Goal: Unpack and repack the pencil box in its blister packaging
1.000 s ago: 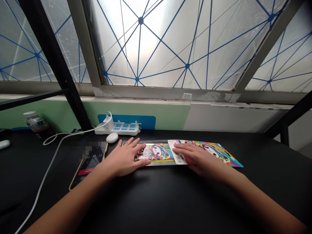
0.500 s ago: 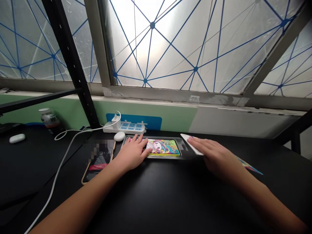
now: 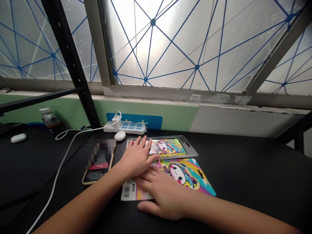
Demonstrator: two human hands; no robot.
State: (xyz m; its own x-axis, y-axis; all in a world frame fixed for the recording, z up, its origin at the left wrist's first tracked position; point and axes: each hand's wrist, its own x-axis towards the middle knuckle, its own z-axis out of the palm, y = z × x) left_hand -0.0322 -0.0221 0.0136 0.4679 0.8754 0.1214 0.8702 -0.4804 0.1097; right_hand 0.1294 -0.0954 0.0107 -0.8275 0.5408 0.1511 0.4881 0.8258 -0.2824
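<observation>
My left hand [image 3: 136, 159] rests with fingers spread on the left part of a clear plastic blister pack [image 3: 192, 150]. A brightly printed piece with a cartoon face [image 3: 168, 147] lies inside that pack. My right hand [image 3: 162, 191] presses flat, fingers stretched, on a colourful cardboard backing card [image 3: 203, 182]. This card shows a larger cartoon face, a hanging hole at its right end and a barcode at its left. It lies on the black table just in front of the pack. The two hands meet, the left thumb by the right fingertips.
A phone [image 3: 98, 166] lies left of my left hand, with a white rounded case [image 3: 120, 136] behind it. At the wall sits a white power strip [image 3: 129, 127] with a plugged-in charger; its white cable [image 3: 63, 154] runs forward. A bottle [image 3: 52, 120] stands at far left.
My right hand has brought the card from the right to in front of the pack, where it lies printed side up. The pack has turned and shifted slightly right under my left hand.
</observation>
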